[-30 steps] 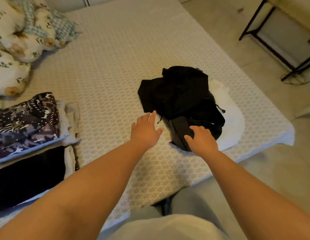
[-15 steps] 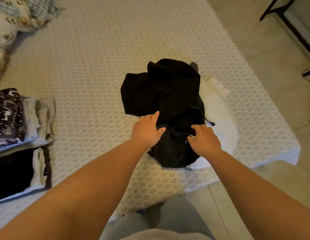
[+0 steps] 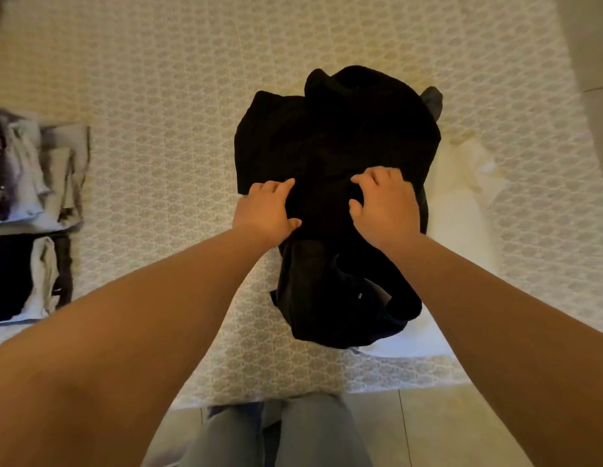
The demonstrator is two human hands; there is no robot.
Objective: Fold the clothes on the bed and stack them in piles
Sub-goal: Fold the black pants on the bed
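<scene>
my left hand point(image 3: 268, 210) and my right hand point(image 3: 384, 205) both lay on the crumpled black garment point(image 3: 337, 146) heaped near the foot edge of the bed point(image 3: 178, 96). the left fingers curled at its left edge, gripping a fold; the right fingers point(image 3: 367, 176) were bent and clawed into the cloth, thumb tucked in, bunching it. a white garment point(image 3: 461, 203) lay under the heap, showing on the right. folded piles point(image 3: 33, 203) sat well apart at the left edge.

place: home bedroom | cue: bed point(image 3: 158, 96) (patterned cover), folded clothes point(image 3: 40, 183)
</scene>
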